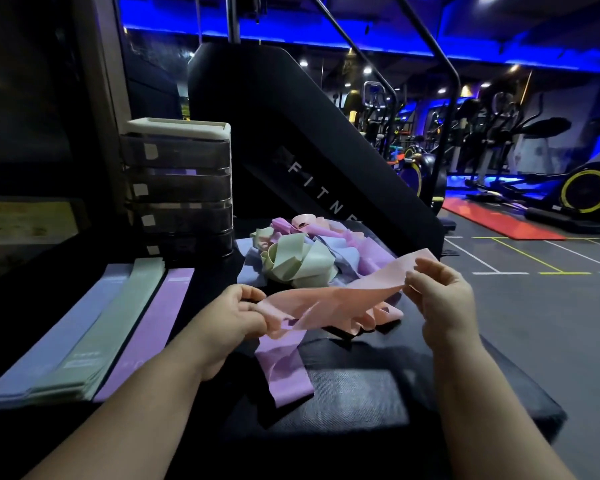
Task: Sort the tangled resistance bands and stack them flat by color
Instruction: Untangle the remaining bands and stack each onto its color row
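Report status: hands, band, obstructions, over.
Holding: left hand and right hand pinch pink band. At left: blue stack, green stack, purple stack. Behind: tangled pile; purple band underneath.

Dim, blue ceiling glow, fisheye edges.

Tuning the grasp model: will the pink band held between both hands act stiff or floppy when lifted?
Likely floppy: the pink band sags and twists between the left hand and right hand. Probably light: finger pinches at its ends carry it. It may drag the purple band, whose end lies under its lower folds.
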Motion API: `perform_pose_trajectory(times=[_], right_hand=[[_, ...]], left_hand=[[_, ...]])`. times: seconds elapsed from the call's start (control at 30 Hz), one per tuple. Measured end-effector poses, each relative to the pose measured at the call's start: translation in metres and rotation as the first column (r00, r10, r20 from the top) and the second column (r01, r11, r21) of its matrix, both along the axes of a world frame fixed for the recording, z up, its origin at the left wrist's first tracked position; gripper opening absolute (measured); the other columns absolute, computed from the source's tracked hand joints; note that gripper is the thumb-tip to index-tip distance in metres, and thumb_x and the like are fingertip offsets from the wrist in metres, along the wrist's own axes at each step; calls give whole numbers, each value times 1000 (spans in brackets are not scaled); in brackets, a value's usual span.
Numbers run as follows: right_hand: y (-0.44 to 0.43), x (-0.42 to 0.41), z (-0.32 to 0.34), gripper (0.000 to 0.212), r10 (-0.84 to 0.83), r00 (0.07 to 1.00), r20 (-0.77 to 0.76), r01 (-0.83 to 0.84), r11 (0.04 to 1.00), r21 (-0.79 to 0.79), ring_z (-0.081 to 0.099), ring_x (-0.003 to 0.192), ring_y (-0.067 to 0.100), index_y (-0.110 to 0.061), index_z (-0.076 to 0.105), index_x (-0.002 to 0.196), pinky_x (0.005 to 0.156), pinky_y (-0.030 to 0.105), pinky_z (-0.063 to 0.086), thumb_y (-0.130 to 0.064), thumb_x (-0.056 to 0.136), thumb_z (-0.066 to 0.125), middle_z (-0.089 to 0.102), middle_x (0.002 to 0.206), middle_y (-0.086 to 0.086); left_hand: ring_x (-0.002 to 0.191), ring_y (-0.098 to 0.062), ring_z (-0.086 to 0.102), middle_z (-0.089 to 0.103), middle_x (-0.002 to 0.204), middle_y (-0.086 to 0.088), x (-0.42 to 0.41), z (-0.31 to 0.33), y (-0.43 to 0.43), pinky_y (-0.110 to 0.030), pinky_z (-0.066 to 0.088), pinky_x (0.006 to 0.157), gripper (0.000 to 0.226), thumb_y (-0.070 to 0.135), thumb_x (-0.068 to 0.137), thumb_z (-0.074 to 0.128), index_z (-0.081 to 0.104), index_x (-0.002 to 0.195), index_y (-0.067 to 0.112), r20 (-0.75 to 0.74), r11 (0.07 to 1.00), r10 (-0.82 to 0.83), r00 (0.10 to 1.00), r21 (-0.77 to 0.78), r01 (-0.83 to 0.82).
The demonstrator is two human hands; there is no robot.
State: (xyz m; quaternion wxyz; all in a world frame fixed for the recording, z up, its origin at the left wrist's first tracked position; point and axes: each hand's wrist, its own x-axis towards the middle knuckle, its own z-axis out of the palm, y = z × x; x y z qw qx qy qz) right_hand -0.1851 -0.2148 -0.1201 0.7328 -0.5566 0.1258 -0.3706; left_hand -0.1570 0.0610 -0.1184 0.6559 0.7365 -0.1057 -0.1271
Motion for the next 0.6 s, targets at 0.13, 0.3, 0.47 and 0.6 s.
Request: perform_pose_trajectory(times=[0.13, 0.3, 0.47, 0.6], right_hand=[[0, 1, -2, 26, -12, 1000, 5, 12, 1000, -9, 61, 77, 19, -15, 63, 88, 58, 17, 54, 10, 86, 60, 62, 106, 18], [0, 1, -4, 28, -1, 1000, 15, 1, 1000, 5, 62, 82, 22, -14, 63, 97, 58, 18, 55, 11, 85, 61, 61, 111, 17], [2, -1, -3, 28, 12, 999, 39, -14, 1000, 28, 63, 75, 18, -11, 61, 100, 55, 17, 54, 12, 85, 60, 61, 109, 17], [6, -1, -1, 29, 24, 998, 64, -27, 999, 39, 67, 67, 11, -10, 59, 103, 53, 16, 52, 13, 85, 60, 61, 101, 11]], left_hand=[[77, -15, 64, 73, 86, -5, 6, -9, 2, -34, 49, 79, 35, -7, 77, 69, 56, 102, 13, 128, 984, 152, 980, 73, -163], [75, -20, 65, 71, 81, 7, 13, -18, 6, -36, 53, 76, 30, 5, 79, 68, 53, 98, 22, 326, 889, 339, 883, 197, -414], [80, -23, 67, 69, 82, 4, 11, -17, 10, -44, 57, 79, 34, 11, 81, 65, 46, 106, 23, 366, 832, 423, 829, 205, -515], [76, -25, 66, 64, 84, -5, 12, -19, 7, -37, 54, 70, 21, 15, 89, 53, 45, 108, 17, 458, 783, 382, 803, 300, -544]])
